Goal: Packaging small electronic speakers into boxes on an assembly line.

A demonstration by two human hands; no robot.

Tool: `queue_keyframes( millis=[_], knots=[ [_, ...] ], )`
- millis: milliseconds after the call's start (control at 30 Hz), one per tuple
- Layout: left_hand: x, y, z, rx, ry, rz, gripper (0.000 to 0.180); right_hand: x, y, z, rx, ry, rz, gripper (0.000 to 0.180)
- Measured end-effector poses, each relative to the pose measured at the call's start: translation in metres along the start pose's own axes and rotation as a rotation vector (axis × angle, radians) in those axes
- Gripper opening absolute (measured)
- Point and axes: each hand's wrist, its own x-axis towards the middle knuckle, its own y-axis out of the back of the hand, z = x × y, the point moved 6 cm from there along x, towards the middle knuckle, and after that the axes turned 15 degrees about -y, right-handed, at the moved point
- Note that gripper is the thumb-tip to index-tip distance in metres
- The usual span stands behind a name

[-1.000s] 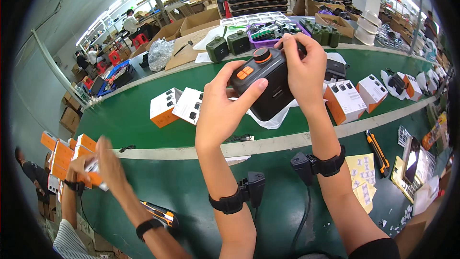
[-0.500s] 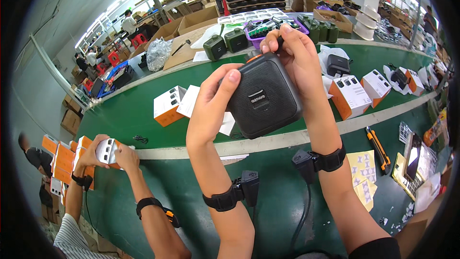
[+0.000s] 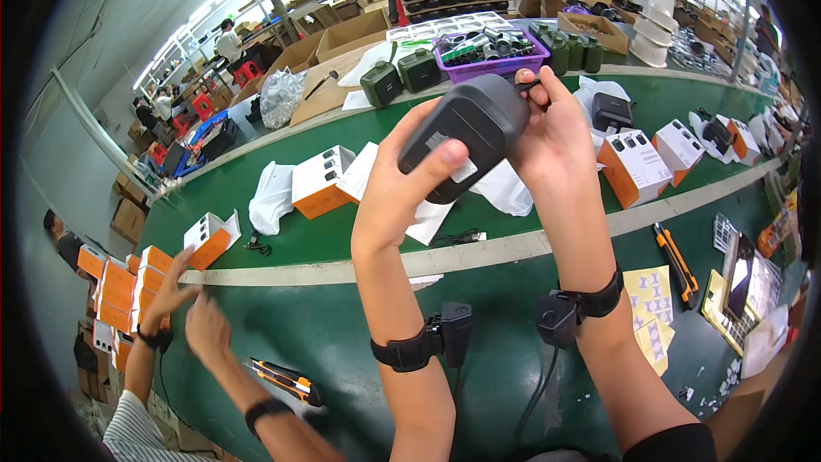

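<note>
Forearms come up from the lower edge, each banded at the wrist with a black strap carrying a small black sensor box (image 3: pixel 451 331). We hold a dark grey, rounded plastic device (image 3: pixel 466 133) raised between both hands above the green table (image 3: pixel 342 325). Our left hand (image 3: pixel 400 192) cups it from below and the side, thumb pressed flat across a white label on its face. Our right hand (image 3: pixel 560 133) closes on its right edge, fingers curled around the upper corner. Both grips are firm and closed around the device; it touches nothing else.

To our left, another person's two hands (image 3: pixel 184 308) reach toward a stack of orange and white cardboard boxes (image 3: pixel 120 291), and an orange-and-black utility knife (image 3: pixel 286 382) lies near that person's forearm. A second orange-and-black utility knife (image 3: pixel 676 252) lies on our right, beside yellow sticker sheets (image 3: pixel 650 312).

Beyond a pale strip (image 3: pixel 479 252) running across the table, more orange and white boxes (image 3: pixel 321 180) stand with white plastic bags (image 3: pixel 272 197) among them, and two such boxes (image 3: pixel 654 158) sit on the right. A thin black cable (image 3: pixel 453 239) lies just below the device.

Farther back we see dark green box-shaped units (image 3: pixel 400 77), a purple plastic tray (image 3: pixel 492 51) full of dark parts, and brown cardboard cartons (image 3: pixel 342 38).
</note>
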Motion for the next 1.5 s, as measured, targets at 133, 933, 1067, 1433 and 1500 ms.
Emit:
queue_keyframes(
  millis=[133,933,1067,1433,1500],
  knots=[
    [-0.005,0.008,-0.010,-0.218,0.103,0.174,0.068,-0.022,-0.023,0.002,-0.157,0.062,-0.032,0.027],
    [-0.018,0.052,-0.049,-0.075,0.337,0.327,0.053,0.014,-0.008,-0.037,-1.756,1.203,0.137,0.023],
    [-0.022,0.063,-0.048,-0.037,0.337,0.378,0.050,0.051,0.033,-0.018,-2.106,0.463,-0.183,0.020],
    [-0.059,0.131,-0.054,0.193,0.244,0.893,0.042,0.051,0.057,-0.005,-2.412,-0.278,-0.033,0.015],
    [-0.076,0.148,-0.078,0.151,0.228,1.022,0.039,0.046,0.066,-0.007,-2.364,-0.525,0.103,0.015]
  ],
)
